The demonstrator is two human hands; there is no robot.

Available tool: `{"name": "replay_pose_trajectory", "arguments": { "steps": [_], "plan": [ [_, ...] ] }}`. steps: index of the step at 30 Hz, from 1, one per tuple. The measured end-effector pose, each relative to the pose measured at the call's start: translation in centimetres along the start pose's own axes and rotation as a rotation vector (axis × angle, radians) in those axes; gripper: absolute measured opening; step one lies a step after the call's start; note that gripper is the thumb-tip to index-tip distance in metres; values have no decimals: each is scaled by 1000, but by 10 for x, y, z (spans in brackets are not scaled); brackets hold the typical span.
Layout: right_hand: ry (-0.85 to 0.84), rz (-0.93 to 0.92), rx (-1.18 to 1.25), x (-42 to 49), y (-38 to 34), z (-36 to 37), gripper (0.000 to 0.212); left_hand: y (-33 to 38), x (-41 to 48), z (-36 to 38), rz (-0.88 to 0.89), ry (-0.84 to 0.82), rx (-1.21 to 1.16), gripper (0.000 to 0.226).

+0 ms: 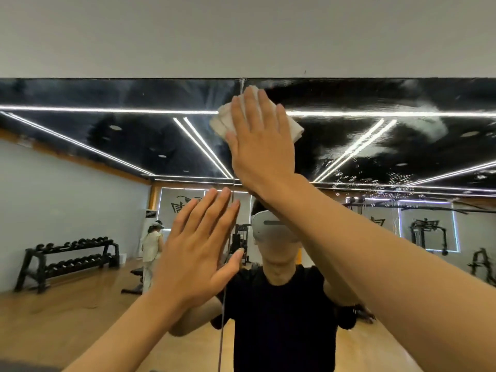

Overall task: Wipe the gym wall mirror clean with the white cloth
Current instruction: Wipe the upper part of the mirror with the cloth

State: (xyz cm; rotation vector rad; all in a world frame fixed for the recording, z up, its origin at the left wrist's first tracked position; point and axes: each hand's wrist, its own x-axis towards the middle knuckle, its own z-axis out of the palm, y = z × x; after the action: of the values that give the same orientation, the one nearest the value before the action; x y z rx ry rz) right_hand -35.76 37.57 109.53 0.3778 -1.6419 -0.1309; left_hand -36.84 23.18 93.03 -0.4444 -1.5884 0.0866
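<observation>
Pressed a folded white cloth (295, 128) against the mirror (107, 146) with the right hand (259, 146), fingers straight and close together, palm flat over the cloth, nothing curled round it. Reached high, just under the mirror's top edge and right beside the vertical seam (242, 82) between two panes. Showed cloth poking out on both sides of the hand, wider across than tall, tilted a little down to the right. Held the left hand (198, 253) lower and to the left, open, fingers straight, gripping nothing; touching the glass or just off it, could not tell. Sat well below the cloth, much farther from it than the right hand. Bore white smears (432, 124) and specks of droplets (375, 178) on the glass to the right of the cloth, well apart from it; probably called for a sweep rightward along that top band. Looked clearer left of the seam. Reflected a dark ceiling with bright light strips, a wooden floor, a rack of dumbbells (67, 260), weight machines and another person standing far off. Ended above in plain pale wall (241, 36).
</observation>
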Motion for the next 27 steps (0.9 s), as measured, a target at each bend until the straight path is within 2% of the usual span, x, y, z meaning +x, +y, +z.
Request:
{"name": "replay_pose_trajectory", "arguments": {
  "steps": [5,7,12,15,21,25,27],
  "plan": [
    [-58,-170,1,-57,18,-6,66,1,-1,3,-21,20,-31,81],
    [-75,-188,-2,-53,24,-7,66,3,0,2,-22,13,-26,80],
    [-53,-47,-5,21,15,-12,63,3,0,-1,-6,-32,-14,78],
    [-53,-63,5,38,19,-12,63,3,0,-1,2,-32,-7,78],
    [-7,12,-28,8,97,-30,67,-1,-2,0,41,-13,37,79],
    [2,168,-73,-26,162,-51,66,4,-2,3,13,-14,32,79],
    [7,252,-80,-35,170,-56,66,6,-3,4,-8,-22,21,79]
  ]
}}
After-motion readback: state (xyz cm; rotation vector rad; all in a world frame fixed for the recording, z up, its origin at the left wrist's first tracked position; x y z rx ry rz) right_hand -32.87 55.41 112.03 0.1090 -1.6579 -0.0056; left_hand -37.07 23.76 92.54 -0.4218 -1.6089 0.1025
